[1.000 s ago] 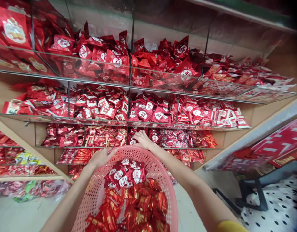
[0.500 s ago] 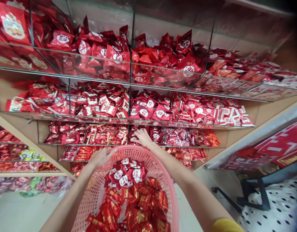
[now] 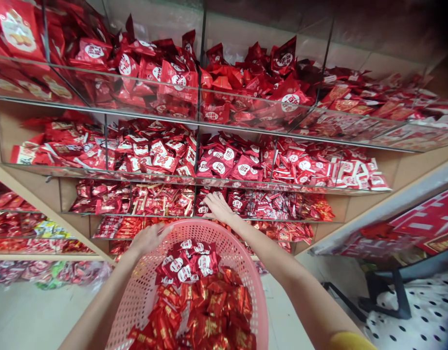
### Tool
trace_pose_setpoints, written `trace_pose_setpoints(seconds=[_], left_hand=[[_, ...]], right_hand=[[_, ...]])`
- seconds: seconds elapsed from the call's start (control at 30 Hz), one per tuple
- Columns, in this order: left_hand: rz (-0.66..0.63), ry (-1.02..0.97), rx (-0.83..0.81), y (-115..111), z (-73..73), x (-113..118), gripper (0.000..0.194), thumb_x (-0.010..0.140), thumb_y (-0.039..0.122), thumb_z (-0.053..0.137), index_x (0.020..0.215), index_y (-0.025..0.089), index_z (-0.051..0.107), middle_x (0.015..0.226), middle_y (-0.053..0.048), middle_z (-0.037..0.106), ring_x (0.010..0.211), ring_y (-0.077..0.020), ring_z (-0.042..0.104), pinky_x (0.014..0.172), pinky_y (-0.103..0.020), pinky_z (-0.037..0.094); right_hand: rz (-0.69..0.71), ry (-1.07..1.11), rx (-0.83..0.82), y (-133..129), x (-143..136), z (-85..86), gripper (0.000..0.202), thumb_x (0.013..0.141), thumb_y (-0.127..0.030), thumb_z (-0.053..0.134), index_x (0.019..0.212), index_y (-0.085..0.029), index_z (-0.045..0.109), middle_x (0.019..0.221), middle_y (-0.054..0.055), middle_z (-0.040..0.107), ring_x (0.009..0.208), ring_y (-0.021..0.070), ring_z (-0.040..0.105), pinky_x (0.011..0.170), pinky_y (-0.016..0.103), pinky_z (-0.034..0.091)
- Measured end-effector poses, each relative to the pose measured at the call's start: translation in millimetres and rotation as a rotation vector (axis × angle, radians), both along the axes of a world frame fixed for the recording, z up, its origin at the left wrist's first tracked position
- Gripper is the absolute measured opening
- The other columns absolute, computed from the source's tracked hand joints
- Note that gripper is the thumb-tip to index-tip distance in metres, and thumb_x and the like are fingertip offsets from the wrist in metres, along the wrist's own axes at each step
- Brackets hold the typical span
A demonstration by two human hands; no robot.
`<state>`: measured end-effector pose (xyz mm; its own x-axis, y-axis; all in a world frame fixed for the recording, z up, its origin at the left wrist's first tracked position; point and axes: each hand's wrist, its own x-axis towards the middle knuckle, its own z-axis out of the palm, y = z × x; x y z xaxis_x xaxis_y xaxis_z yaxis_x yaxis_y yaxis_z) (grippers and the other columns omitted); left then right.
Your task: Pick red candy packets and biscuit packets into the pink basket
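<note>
A pink perforated plastic basket [image 3: 260, 311] is below me, holding dark red candy packets [image 3: 189, 265] with white labels and shiny red-and-gold wrapped candies [image 3: 209, 311]. My left hand [image 3: 148, 239] is closed over the basket's far left rim; its fingertips are partly hidden behind the rim. Beyond the basket, my right hand [image 3: 218, 208] reaches into a shelf compartment of dark red packets [image 3: 237, 201]. Its thumb and fingers are apart, touching or just above the packets there. Nothing shows held in it.
Stepped shelves with clear dividers carry red snack packets [image 3: 227, 158] in several compartments. Another shelf with red and yellow packets [image 3: 50, 229] stands at the left, bagged goods below it. At the right are a black chair frame [image 3: 386, 294] and white polka-dot cloth [image 3: 417, 311].
The view has shifted slightly. My right hand stays at the same compartment, its thumb and fingers a little more apart. My left hand keeps holding the basket rim.
</note>
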<state>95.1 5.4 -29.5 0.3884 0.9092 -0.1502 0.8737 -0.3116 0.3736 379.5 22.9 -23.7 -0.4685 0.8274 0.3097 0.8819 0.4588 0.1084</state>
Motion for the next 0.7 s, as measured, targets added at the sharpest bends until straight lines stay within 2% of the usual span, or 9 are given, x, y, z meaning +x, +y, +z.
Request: trace_pose_setpoints(seconds=[0.23, 0.4, 0.5, 0.57, 0.7], left_hand=[[-0.005, 0.009, 0.022, -1, 2.5, 0, 0.053, 0.083, 0.058, 0.025, 0.092, 0.020, 0.060, 0.086, -0.009, 0.067, 0.085, -0.0253, 0.062, 0.071, -0.031, 0.042], [0.011, 0.000, 0.022, -2, 0.1, -6, 0.053, 0.083, 0.057, 0.026, 0.096, 0.020, 0.061, 0.093, -0.009, 0.067, 0.091, -0.0254, 0.061, 0.076, -0.031, 0.042], [0.020, -0.009, 0.016, -2, -2.6, -10, 0.053, 0.082, 0.058, 0.027, 0.099, 0.020, 0.061, 0.097, -0.009, 0.067, 0.093, -0.0253, 0.060, 0.078, -0.031, 0.042], [0.030, -0.018, 0.003, -2, -3.2, -11, 0.053, 0.082, 0.058, 0.028, 0.102, 0.021, 0.061, 0.098, -0.009, 0.067, 0.094, -0.0251, 0.060, 0.079, -0.031, 0.042], [0.045, -0.019, -0.010, -1, -2.0, -11, 0.052, 0.082, 0.058, 0.029, 0.100, 0.022, 0.061, 0.093, -0.008, 0.067, 0.092, -0.0250, 0.061, 0.077, -0.030, 0.042]], right_hand=[[0.040, -0.076, 0.009, 8, -10, 0.8, 0.047, 0.070, -0.039, 0.067, 0.106, -0.017, 0.047, 0.111, 0.011, 0.048, 0.096, 0.0242, 0.043, 0.084, 0.040, 0.035], [-0.035, 0.001, -0.011, 18, -6, 0.6, 0.045, 0.071, -0.037, 0.066, 0.107, -0.018, 0.047, 0.110, 0.011, 0.049, 0.096, 0.0242, 0.044, 0.081, 0.039, 0.036], [-0.064, 0.052, -0.008, 24, -3, 4.6, 0.045, 0.071, -0.038, 0.065, 0.107, -0.017, 0.048, 0.116, 0.013, 0.047, 0.104, 0.0260, 0.040, 0.085, 0.041, 0.033], [-0.049, 0.052, -0.014, 24, -2, 6.7, 0.045, 0.071, -0.039, 0.065, 0.107, -0.017, 0.049, 0.117, 0.013, 0.046, 0.106, 0.0265, 0.039, 0.086, 0.040, 0.032], [0.001, 0.006, -0.055, 16, -4, 4.3, 0.043, 0.073, -0.040, 0.063, 0.106, -0.017, 0.049, 0.110, 0.011, 0.051, 0.097, 0.0249, 0.043, 0.082, 0.039, 0.033]])
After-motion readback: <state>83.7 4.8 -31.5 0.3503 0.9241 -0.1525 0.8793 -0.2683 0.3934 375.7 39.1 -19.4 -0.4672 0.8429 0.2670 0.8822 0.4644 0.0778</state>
